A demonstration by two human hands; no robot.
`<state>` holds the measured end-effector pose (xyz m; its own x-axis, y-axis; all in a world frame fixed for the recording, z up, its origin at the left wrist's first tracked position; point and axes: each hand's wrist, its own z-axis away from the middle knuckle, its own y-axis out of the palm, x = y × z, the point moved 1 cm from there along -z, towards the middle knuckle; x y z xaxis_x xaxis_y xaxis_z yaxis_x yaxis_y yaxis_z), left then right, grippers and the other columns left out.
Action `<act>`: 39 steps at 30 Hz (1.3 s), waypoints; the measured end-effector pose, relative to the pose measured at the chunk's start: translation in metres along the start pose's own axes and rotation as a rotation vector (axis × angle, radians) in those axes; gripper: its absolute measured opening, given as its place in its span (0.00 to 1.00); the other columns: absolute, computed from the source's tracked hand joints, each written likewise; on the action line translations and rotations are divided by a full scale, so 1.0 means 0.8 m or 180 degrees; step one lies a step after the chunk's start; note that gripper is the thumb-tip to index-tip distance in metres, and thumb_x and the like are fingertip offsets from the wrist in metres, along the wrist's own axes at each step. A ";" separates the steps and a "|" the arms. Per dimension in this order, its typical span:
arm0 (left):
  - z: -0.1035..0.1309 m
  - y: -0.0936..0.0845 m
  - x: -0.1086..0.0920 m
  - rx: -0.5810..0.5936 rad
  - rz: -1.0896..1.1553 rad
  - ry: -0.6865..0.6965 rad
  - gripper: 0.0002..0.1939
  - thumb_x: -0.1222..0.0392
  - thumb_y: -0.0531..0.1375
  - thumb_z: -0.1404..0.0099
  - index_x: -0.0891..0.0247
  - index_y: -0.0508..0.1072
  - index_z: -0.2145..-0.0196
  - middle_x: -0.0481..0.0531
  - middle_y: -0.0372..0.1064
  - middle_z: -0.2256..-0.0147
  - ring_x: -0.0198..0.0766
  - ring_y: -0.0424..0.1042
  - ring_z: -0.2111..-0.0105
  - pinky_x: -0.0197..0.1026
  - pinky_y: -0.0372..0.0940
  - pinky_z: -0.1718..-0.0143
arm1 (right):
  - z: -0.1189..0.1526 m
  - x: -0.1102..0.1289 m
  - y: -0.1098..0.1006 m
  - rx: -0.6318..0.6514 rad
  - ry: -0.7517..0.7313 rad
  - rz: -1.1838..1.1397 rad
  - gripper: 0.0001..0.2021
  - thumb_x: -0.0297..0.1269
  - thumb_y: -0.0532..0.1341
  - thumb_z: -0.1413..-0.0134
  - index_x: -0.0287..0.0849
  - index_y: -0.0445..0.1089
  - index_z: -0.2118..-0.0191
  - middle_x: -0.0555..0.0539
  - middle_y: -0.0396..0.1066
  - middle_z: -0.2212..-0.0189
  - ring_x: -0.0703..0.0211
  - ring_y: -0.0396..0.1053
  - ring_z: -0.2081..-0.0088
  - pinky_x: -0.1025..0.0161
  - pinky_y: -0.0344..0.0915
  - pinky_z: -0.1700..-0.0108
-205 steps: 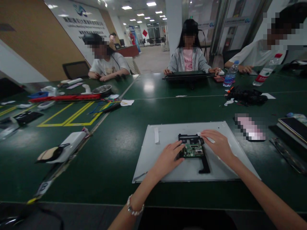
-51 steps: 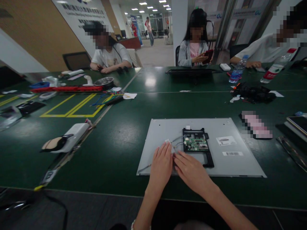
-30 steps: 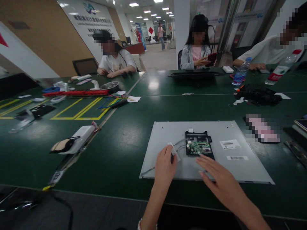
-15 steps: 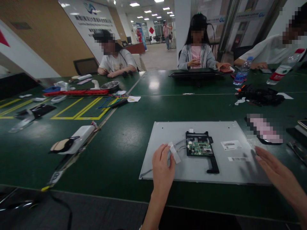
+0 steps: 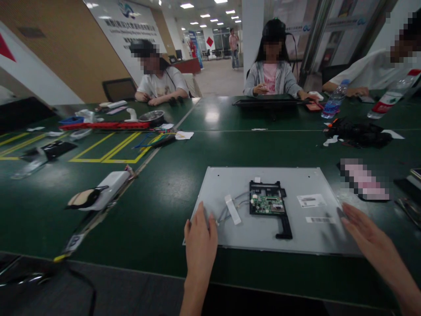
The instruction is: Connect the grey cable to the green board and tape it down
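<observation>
A flat grey metal-backed display panel (image 5: 210, 188) lies on the green table in front of me. A black plastic bracket (image 5: 285, 228) on it frames a green circuit board (image 5: 267, 204). Thin grey cables (image 5: 241, 195) run left from the board, under a white strip of tape (image 5: 233, 210). My left hand (image 5: 201, 237) rests over the panel's lower left part, fingers apart, holding nothing. At the right edge, my right hand (image 5: 365, 228) has its fingers stretched out along the panel's side; whether they press on it I cannot tell.
A pink-screened phone (image 5: 365, 180) lies right of the panel. Beyond it are a black bundle (image 5: 360, 132) and two bottles (image 5: 335, 100). A white box-like device (image 5: 110, 188) sits left. Across the table, several people sit near a black flat screen (image 5: 269, 102).
My left hand has left the white tape strip and moved left to the panel's lower left area. The panel has shifted slightly left, and my right hand has followed its edge.
</observation>
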<state>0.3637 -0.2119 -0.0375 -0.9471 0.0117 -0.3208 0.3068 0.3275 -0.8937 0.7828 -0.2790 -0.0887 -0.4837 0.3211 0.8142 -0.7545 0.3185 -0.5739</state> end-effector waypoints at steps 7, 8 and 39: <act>-0.018 -0.007 0.028 0.0033 -0.0462 -0.0082 0.26 0.56 0.42 0.28 0.73 0.56 0.38 0.67 0.65 0.45 0.52 0.66 0.45 0.60 0.52 0.41 | 0.022 0.032 0.031 0.0106 -0.0303 0.0269 0.31 0.55 0.55 0.44 0.47 0.58 0.38 0.43 0.61 0.39 0.41 0.63 0.42 0.43 0.60 0.42; -0.022 -0.007 0.034 0.0034 -0.0513 -0.0117 0.26 0.56 0.42 0.28 0.74 0.55 0.38 0.68 0.65 0.45 0.52 0.66 0.45 0.60 0.52 0.41 | 0.026 0.038 0.037 0.0124 -0.0370 0.0331 0.30 0.54 0.55 0.43 0.47 0.59 0.38 0.43 0.62 0.40 0.42 0.62 0.42 0.43 0.60 0.42; 0.027 0.034 -0.091 0.0669 -0.0295 0.1310 0.23 0.65 0.47 0.31 0.68 0.61 0.40 0.60 0.57 0.39 0.45 0.56 0.38 0.52 0.57 0.40 | 0.044 0.160 0.158 0.1372 -0.3094 0.1919 0.27 0.43 0.54 0.39 0.43 0.56 0.35 0.41 0.47 0.33 0.40 0.43 0.33 0.43 0.54 0.38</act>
<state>0.4433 -0.2245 -0.0451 -0.9172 0.3788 -0.1234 0.1913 0.1470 -0.9705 0.6099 -0.2292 -0.0540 -0.7976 -0.5441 0.2605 -0.2906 -0.0319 -0.9563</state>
